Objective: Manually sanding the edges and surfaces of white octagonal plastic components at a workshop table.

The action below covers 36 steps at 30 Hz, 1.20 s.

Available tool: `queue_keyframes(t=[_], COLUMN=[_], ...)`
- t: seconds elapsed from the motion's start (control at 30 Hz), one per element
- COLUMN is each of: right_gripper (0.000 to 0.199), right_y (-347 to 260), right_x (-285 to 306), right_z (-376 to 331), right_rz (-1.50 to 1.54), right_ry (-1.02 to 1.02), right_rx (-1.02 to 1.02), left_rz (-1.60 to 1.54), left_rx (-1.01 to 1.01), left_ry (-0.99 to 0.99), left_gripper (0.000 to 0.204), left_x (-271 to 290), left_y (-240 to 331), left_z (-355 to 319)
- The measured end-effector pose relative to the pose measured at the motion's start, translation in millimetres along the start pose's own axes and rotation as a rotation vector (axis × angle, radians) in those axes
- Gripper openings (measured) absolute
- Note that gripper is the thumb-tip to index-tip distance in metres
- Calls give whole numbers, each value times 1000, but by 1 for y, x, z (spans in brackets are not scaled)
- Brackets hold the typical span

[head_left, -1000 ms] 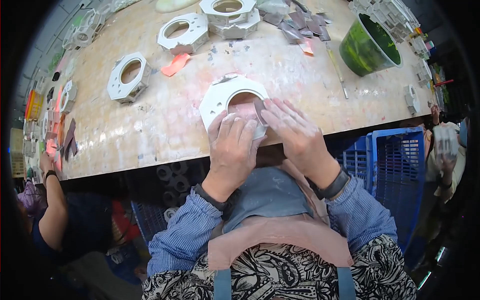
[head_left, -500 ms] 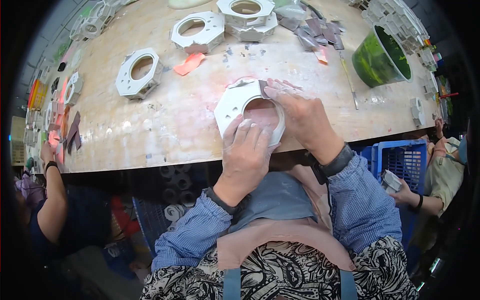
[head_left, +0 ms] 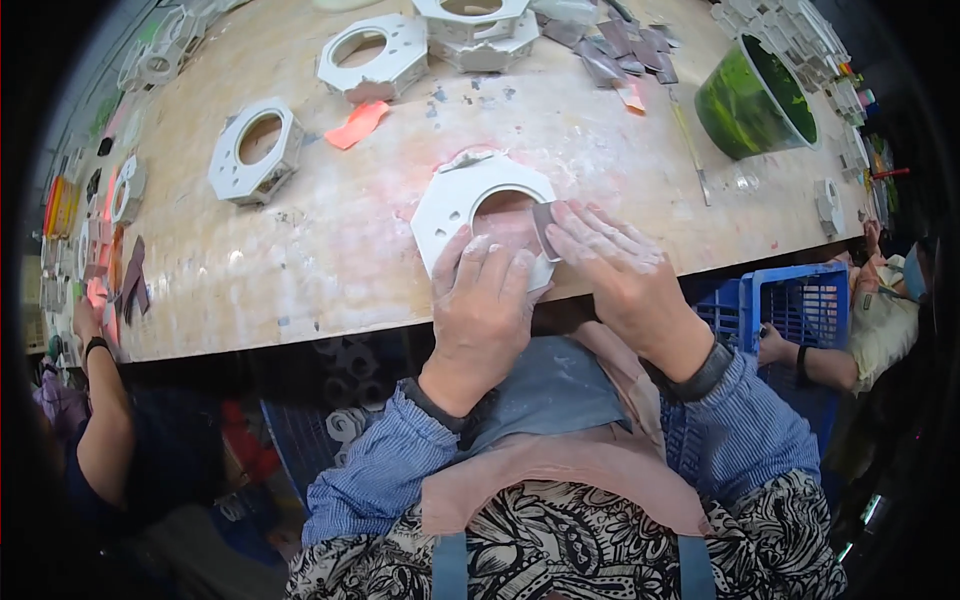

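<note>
Two hands: both press on one white octagonal ring-shaped casting [head_left: 470,200] lying flat at the near edge of the pale wooden worktable [head_left: 330,250].
Left hand [head_left: 482,305]: fingers spread and closed down over the ring's near rim, pinning it.
Right hand [head_left: 618,272]: fingertips pinch a small grey-brown sanding scrap [head_left: 545,228] against the inner edge of the ring's round hole.
Near things: an orange-pink paper scrap [head_left: 357,124] lies farther up the table; another white octagonal ring [head_left: 255,150] sits well to the left.
Far things: a green plastic tub [head_left: 755,98] stands at the right; a blue plastic crate [head_left: 790,300] sits below the table edge.
</note>
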State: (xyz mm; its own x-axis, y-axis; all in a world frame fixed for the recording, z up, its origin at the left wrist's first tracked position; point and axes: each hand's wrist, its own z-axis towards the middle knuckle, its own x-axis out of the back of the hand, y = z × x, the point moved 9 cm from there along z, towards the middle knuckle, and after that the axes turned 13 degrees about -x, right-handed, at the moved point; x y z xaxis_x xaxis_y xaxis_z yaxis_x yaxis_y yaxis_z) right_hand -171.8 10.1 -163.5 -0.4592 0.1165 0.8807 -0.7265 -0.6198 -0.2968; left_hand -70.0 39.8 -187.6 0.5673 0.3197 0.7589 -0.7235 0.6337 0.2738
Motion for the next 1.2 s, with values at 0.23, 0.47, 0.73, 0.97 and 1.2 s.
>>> queue_keyframes(t=[0.23,0.47,0.73,0.97,1.2], right_gripper=[39,37,35,27,21], right_y=[23,9,-1,15,48], right_x=[-16,4,11,1,11], right_z=[30,29,-8,32,12], right_rz=[119,34,17,55,607], right_ry=[-226,44,38,176,119], right_rx=[-269,-40,-11,-33,-510], left_rz=[24,34,40,61,65], left_rx=[-26,-51,-47,-75,-63], left_ry=[15,-7,-23,-11,5], left_gripper=[34,35,34,32,31], left_x=[2,0,1,2,4], left_y=[1,6,6,8,5], left_z=[5,6,5,7,6])
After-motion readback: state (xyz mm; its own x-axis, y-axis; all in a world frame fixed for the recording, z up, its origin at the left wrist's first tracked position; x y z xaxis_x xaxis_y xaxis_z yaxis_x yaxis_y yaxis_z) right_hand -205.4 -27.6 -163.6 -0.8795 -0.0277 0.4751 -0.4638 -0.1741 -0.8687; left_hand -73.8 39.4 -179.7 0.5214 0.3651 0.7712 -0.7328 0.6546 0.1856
